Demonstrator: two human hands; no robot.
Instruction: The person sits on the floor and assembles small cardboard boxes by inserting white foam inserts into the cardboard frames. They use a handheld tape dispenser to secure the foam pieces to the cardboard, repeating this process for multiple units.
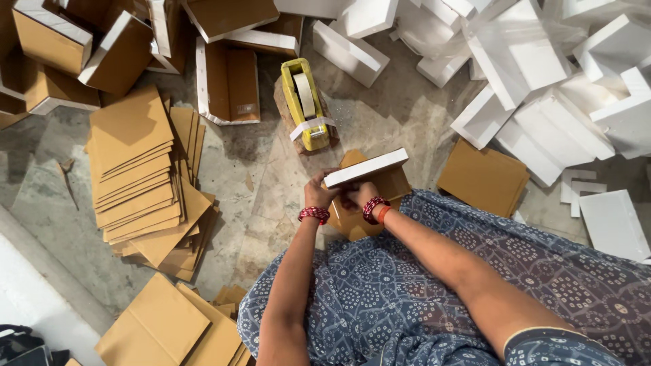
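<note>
1. Hands meet at mid-scene above the floor (271, 176): the left hand (320, 194) and right hand (357, 194) both grip a white foam block (366, 168) with brown card (380, 186) under it.
2. Fingers of both hands are curled shut on the block's near edge.
3. Red bangles (314, 215) ring both wrists.
4. A yellow tape dispenser (305, 102) lies just beyond the block, apart from it.
5. A card stack (139, 163) fans out at left; more card (483, 176) lies at right.
6. White foam pieces (536, 81) pile up far right.
7. Assembled boxes (81, 47) sit far left.
</note>
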